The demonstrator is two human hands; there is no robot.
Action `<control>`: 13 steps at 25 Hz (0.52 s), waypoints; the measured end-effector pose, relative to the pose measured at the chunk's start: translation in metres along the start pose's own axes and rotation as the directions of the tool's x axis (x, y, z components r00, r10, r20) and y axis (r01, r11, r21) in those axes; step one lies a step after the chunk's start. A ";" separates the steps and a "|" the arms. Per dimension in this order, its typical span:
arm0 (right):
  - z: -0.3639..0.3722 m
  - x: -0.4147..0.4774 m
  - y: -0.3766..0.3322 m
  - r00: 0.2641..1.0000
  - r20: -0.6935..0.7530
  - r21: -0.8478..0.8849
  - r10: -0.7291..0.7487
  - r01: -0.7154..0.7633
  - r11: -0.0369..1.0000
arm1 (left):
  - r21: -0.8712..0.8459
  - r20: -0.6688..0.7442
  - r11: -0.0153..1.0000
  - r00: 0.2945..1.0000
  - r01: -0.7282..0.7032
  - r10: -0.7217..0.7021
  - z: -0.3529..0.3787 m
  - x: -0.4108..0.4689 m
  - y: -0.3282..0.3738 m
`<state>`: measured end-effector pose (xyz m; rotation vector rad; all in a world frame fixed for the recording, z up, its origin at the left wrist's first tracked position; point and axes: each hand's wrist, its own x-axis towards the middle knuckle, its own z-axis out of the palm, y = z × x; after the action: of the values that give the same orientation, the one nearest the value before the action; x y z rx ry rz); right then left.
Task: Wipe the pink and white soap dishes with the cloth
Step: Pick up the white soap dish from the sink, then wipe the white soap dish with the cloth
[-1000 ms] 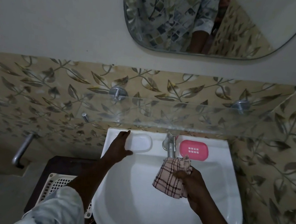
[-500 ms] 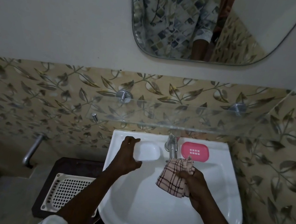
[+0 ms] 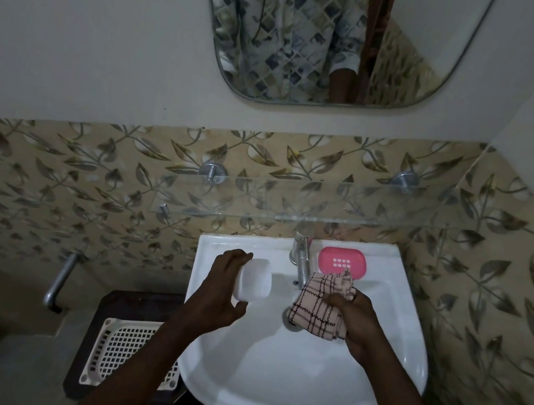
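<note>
Holding the white soap dish (image 3: 255, 285) is the left hand (image 3: 223, 291): fingers curled over its far end, thumb at the near end, dish tilted and lifted clear above the left side of the white sink (image 3: 282, 395). Right hand (image 3: 356, 323) is closed round a bunched pink checked cloth (image 3: 319, 305), over the basin, just right of the tap (image 3: 301, 254) spout and partly covering the drain (image 3: 289, 323). Cloth and white dish are apart, no contact. Pink soap dish (image 3: 342, 261) sits flat on the sink's back ledge, right of the tap, just behind the top edge of the cloth; can't tell if they touch. Glass shelf (image 3: 292, 206) runs above the sink on the leaf-pattern tiles (image 3: 55, 170), mirror (image 3: 318, 36) above that. Cream perforated basket (image 3: 122, 350) sits on a dark stand left of the sink.
</note>
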<state>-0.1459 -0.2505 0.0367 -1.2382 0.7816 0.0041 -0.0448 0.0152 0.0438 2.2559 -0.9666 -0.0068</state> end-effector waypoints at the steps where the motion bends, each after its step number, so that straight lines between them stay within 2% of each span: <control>1: 0.001 -0.001 -0.003 1.000 0.004 -0.004 -0.007 0.007 1.000 | 0.041 0.015 0.999 0.999 -0.037 0.036 -0.002 0.002 0.006; 7: 0.010 0.000 -0.020 0.998 0.025 -0.011 -0.057 0.057 0.998 | 0.204 0.134 0.953 0.971 -0.225 0.201 -0.014 0.018 0.024; 13: 0.011 0.001 -0.028 0.995 0.032 0.005 -0.099 0.098 0.995 | 0.369 0.292 0.810 0.884 -0.455 0.364 -0.016 0.034 0.039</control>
<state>-0.1279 -0.2518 0.0612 -1.2697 0.6916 -0.0573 -0.0411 -0.0165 0.0869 2.4119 -1.7053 0.1823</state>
